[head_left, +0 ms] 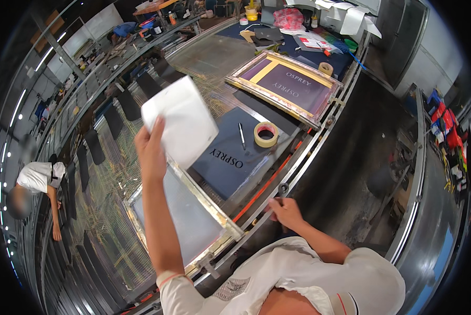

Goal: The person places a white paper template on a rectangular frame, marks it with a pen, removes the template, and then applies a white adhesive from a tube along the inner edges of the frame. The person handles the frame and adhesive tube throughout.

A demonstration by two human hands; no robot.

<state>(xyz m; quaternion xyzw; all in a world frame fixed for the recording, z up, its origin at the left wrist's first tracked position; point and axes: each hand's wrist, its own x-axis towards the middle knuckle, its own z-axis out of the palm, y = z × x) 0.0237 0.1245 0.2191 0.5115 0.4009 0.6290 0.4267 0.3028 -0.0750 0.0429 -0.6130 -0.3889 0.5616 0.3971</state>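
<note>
Raised over the long worktable, my left hand (153, 149) pinches a flat white sheet (182, 123) at its near-left edge, thumb on top. My right hand (287, 212) is closed by the table's metal edge rail, around what looks like a dark ring-ended wrench (283, 188); most of its handle is hidden in the fingers. Below my left forearm lies a screen printing frame (185, 210) with pale mesh. Just beyond it, a dark printed panel (225, 152) carries a pen (242, 135) and a roll of masking tape (266, 134).
A second screen frame (288, 86) with purple mesh lies farther along the rail. Another tape roll (326, 69), a pink bag (288, 19) and papers (346, 16) sit at the far end. A co-worker (41, 178) leans over the left side, near rows of dark strips (94, 146).
</note>
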